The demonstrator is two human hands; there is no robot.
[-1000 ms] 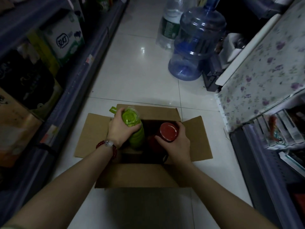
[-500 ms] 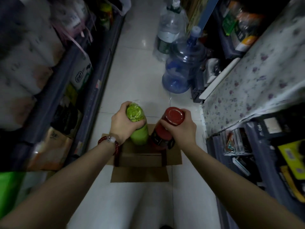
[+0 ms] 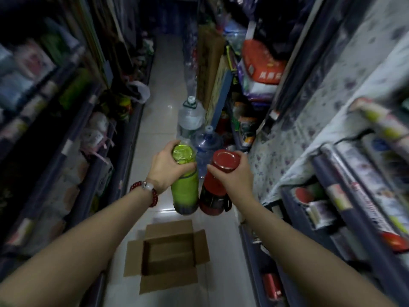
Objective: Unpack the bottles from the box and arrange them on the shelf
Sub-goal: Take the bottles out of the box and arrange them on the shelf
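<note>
1. Hands: left hand point(image 3: 164, 168) clamped round the top of the green bottle point(image 3: 184, 191); right hand point(image 3: 231, 173) clamped round the top of the red bottle point(image 3: 213, 196). Both bottles hang upright, side by side, clear of the floor.
2. Box point(image 3: 168, 255): on the floor below, flaps open, no bottles visible inside.
3. Shelf point(image 3: 345, 196), right side: crowded with rolled goods; a free gap is not discernible.
4. Handling note: grips sit high, so carry each bottle vertical, set one down at a time, base first.
5. Water jugs point(image 3: 208, 147): on the floor beyond; keep clear.
</note>
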